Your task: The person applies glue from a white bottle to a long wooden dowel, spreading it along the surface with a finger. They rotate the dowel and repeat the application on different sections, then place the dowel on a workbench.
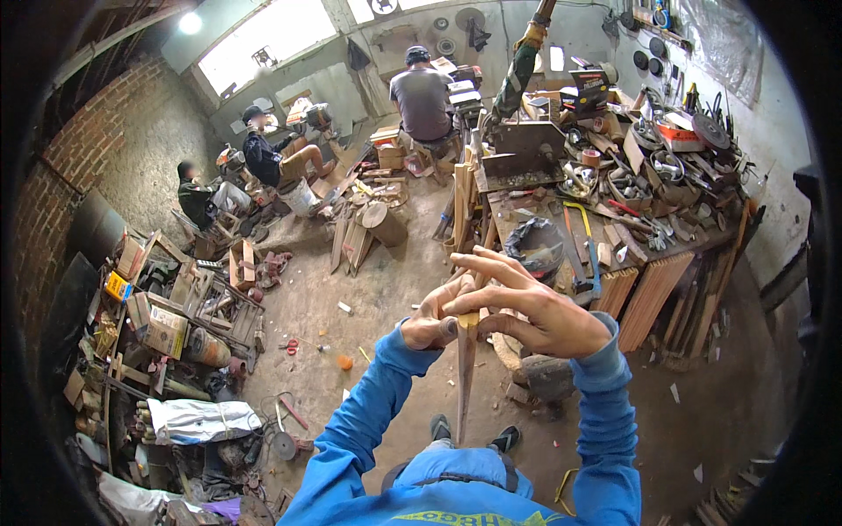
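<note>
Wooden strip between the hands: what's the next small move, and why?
I'd probably steady the wooden strip with the left hand and ease the right hand aside, because its spread fingers reach across close to the strip's pale upper end, partly crowding the view of it.

The wooden piece [467,377] between left hand [428,317] and right hand [545,316] is brown, yellowish-ended; sleeves [607,412] below are blue, scissors [290,348] farther left red.

The long tapered brown wooden strip [466,377] appears smooth and matt; right of it, the round black plastic-lined bucket [537,261] appears glossy, and left of it, the oblong white plastic-sheeted bundle [202,422] appears creased and slightly glossy.
</note>
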### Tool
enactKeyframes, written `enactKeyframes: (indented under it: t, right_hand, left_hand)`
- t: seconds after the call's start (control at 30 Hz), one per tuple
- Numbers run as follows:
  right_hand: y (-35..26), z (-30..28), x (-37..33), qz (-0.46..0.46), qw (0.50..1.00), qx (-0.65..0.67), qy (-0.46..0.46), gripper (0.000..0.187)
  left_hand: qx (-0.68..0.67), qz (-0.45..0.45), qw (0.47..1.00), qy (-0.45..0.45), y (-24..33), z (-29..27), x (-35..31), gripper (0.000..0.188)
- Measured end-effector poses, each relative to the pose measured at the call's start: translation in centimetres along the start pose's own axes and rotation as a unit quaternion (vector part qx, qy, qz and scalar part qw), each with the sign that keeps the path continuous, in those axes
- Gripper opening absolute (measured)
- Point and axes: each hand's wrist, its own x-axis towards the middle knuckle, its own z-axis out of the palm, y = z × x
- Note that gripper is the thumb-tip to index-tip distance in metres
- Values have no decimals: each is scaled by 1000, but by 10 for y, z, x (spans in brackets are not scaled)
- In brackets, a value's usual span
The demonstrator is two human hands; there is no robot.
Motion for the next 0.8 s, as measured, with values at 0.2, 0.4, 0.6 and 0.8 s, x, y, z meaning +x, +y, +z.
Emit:
enactKeyframes:
  t: [0.2,0.4,0.6,0.8]
  right_hand:
    - [6,-6,-8,-6,999,41,5,26]
    - [16,25,-9,65,986,-43,147,25]
    - [37,62,-6,147,943,-21,297,21]
    - [83,60,-16,182,895,91,397,18]
  left_hand:
    - [58,-8,998,15,1,10,5,80]
    - [393,56,894,208,-35,23,-39,57]
    - [442,83,842,298,-112,-31,-39,49]
    - [297,25,915,273,-138,-64,-25,43]
